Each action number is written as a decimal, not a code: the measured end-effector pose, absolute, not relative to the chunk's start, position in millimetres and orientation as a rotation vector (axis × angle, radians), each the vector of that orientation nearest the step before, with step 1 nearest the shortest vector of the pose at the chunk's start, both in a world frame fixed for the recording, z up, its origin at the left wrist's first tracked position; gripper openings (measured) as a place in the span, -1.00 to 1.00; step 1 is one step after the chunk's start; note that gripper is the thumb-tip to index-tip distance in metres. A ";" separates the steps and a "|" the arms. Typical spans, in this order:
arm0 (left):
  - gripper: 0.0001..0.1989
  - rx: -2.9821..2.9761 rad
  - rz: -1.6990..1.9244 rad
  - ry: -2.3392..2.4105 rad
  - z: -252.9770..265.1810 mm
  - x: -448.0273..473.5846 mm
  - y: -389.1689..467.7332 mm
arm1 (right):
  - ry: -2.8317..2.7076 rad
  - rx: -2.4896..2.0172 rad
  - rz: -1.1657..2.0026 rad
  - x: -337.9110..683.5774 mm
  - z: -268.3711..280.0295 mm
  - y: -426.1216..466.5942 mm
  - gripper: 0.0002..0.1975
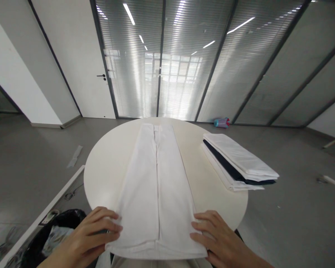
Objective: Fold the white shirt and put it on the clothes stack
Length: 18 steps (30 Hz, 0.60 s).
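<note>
A white garment (141, 193), its two sides folded in to meet along a middle seam line, lies lengthwise on the round white table (106, 163). Its near end reaches the table's front edge. My left hand (92, 232) has its fingers over the garment's near left edge. Opposite it, my right hand (212, 234) lays its fingers over the near right edge. Both thumbs are mostly hidden, and the cloth appears pinched between thumb and fingers on each side. To the right sits a stack of folded clothes (237, 154), white with one dark layer, overhanging the table's edge.
A black-lined bin (72, 217) with crumpled waste stands at lower left, beside a white floor strip (44, 216). Scrap plastic (75, 156) lies on the floor. A blue and pink object (221, 123) rests by the glass partition (181, 89).
</note>
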<state>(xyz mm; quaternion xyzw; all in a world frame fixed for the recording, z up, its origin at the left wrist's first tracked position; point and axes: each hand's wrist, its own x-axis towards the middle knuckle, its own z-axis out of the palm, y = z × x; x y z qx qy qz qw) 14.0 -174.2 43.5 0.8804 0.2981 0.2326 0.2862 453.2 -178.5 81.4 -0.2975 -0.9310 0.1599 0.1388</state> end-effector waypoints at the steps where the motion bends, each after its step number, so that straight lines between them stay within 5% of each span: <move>1: -0.70 2.353 0.653 0.811 44.8 13.1 -174.9 | -2.690 -0.842 0.458 452.0 81.6 -178.1 -0.54; 10: -0.81 2.301 0.796 0.826 61.0 25.4 -163.5 | -2.640 -0.788 0.581 453.5 84.1 -173.3 -0.53; 16: -0.80 2.248 0.947 0.936 59.5 26.3 -152.7 | -2.326 -0.908 0.796 451.2 89.1 -142.6 -0.80; 18: -0.79 2.153 1.013 1.141 59.7 32.2 -129.7 | -2.181 -1.120 0.831 444.8 90.0 -112.7 -0.76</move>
